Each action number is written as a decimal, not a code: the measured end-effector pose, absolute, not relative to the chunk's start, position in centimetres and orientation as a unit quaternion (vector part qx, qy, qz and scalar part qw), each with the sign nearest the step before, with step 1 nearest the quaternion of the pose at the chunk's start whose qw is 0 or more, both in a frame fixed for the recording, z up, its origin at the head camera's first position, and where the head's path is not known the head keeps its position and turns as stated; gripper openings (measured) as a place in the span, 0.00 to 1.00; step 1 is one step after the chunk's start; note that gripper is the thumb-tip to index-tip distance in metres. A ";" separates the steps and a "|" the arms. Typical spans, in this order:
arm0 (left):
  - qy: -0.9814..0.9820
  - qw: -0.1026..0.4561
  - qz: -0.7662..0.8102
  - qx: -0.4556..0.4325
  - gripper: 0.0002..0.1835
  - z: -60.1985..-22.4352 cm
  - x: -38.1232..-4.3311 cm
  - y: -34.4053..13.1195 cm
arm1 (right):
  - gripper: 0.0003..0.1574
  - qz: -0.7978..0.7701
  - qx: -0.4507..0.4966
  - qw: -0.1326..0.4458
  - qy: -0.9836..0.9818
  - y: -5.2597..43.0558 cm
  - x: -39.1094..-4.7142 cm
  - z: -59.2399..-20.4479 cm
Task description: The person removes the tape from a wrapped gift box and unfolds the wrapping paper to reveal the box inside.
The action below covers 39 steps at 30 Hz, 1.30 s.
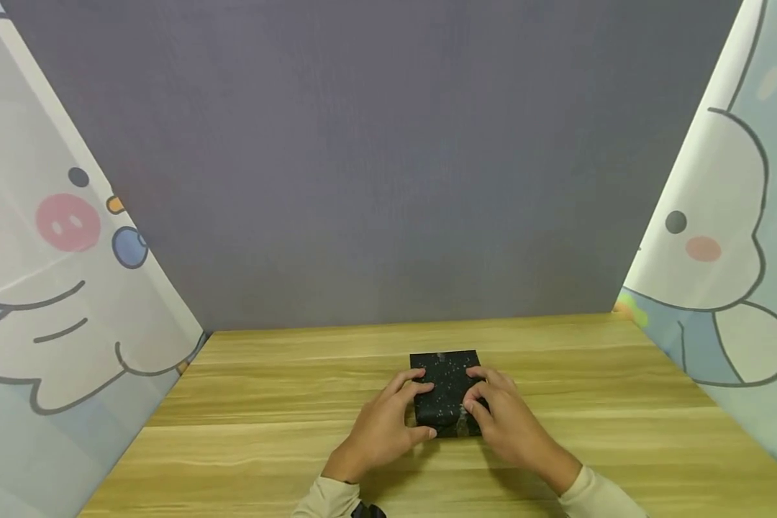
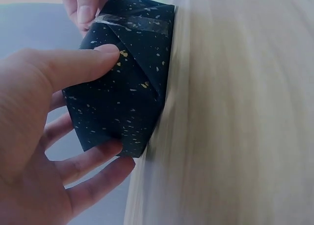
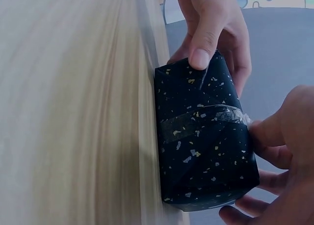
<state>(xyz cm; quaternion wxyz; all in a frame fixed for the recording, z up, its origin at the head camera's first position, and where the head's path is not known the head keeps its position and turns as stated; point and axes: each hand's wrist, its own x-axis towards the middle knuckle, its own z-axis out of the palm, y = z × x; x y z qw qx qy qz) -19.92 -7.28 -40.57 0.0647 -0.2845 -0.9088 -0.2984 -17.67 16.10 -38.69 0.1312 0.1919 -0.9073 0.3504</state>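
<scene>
A small box wrapped in black paper with white and gold flecks (image 1: 449,385) lies on the wooden table. My left hand (image 1: 383,429) grips its left side, with the thumb on the folded near end and fingertips on top. A strip of clear tape (image 3: 179,127) crosses that near end and reaches over its upper edge, where it looks crumpled. At this edge my right hand (image 1: 508,424) pinches the tape between thumb and forefinger, while other fingers rest along the box's right side. The left wrist view shows the folded flap (image 2: 142,63) under the tape.
The wooden tabletop (image 1: 265,403) spreads around the box. Behind it rises a grey panel (image 1: 388,180). Cartoon-printed cloths hang at the left (image 1: 58,302) and right (image 1: 719,252). Another bit of tape (image 1: 441,357) shows at the box's far edge.
</scene>
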 end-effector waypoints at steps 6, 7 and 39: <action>-0.904 0.069 -0.308 -0.290 0.34 -40.8 -20.0 -7.4 | 0.13 0.363 0.196 0.113 -0.904 16.4 -17.7 -38.8; -0.902 0.070 -0.310 -0.292 0.34 -40.9 -20.0 -7.4 | 0.13 0.364 0.197 0.113 -0.903 16.5 -17.7 -38.8; -0.897 0.059 -0.325 -0.293 0.34 -40.3 -20.6 -8.0 | 0.10 0.392 0.239 0.061 -0.886 17.2 -17.7 -37.9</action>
